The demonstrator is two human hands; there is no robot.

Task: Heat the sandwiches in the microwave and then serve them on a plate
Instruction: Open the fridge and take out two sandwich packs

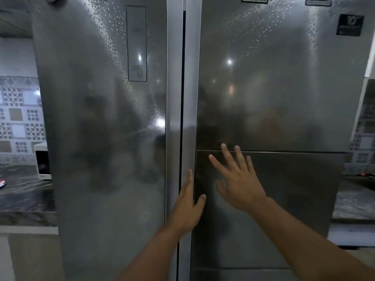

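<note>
Head view, close up to a 2-door steel fridge point(263, 88). Left hand point(187, 207) at the vertical edge strip of the right-hand door point(284, 189), fingers straight and reaching into the dark gap point(183, 98) between the doors, thumb lying on the door face; possibly starting to hook the edge, too little showing to say for certain. Right hand point(239, 185) spread wide, fingers apart, palm toward the lower panel of that door, either touching or just off it; holding nothing. Both hands empty, close beside each other but not touching.

No sandwiches anywhere in sight, no plate either; presumably behind these doors, though nothing here proves it. White microwave point(41, 159) partly visible at far left on the dark marbled counter point(24, 191), mostly hidden by the left-hand door point(101, 118), well apart from the hands.

Step in hand, by judgement: opening the fridge to fetch the food. Task barely begun.

Risks from here:
- Fingers slipping off the smooth edge strip, with only fingertips in the gap against a magnetic seal.
- Right palm pressing the same door that the left is trying to pull, each cancelling the other.
- Door swinging out toward the body, standing this near.
- Wrong door chosen, costing 1 more opening.
</note>
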